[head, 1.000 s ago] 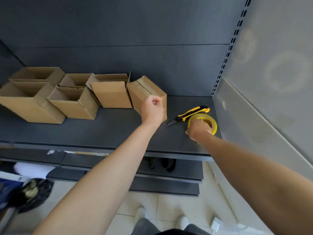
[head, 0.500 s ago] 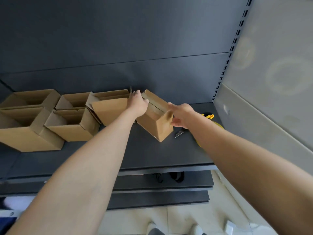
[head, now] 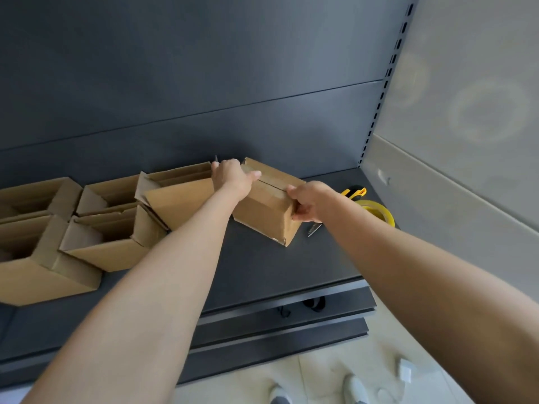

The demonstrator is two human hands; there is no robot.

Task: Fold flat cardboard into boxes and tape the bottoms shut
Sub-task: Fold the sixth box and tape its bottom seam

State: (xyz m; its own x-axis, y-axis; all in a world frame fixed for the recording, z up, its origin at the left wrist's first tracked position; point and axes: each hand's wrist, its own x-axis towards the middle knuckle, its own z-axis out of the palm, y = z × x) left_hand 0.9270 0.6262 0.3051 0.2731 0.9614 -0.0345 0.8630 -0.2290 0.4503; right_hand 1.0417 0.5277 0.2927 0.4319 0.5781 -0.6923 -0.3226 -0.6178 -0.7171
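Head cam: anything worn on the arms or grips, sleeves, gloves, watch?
Nothing visible. The left grip and right grip are bare hands, no gloves or rings seen. Left forearm and right forearm are bare to the frame edge: no sleeves, watch, bands or markings.

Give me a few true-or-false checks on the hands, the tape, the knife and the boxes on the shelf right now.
1. Both the left hand and the right hand hold the closed box. True.
2. The right hand holds the tape roll. False: the roll lies on the shelf, to the right of the closed box.
3. The utility knife lies on the shelf near the tape roll, in nobody's grip. True.
4. Every box on the shelf is closed on top. False: the open boxes to the left have their tops open.
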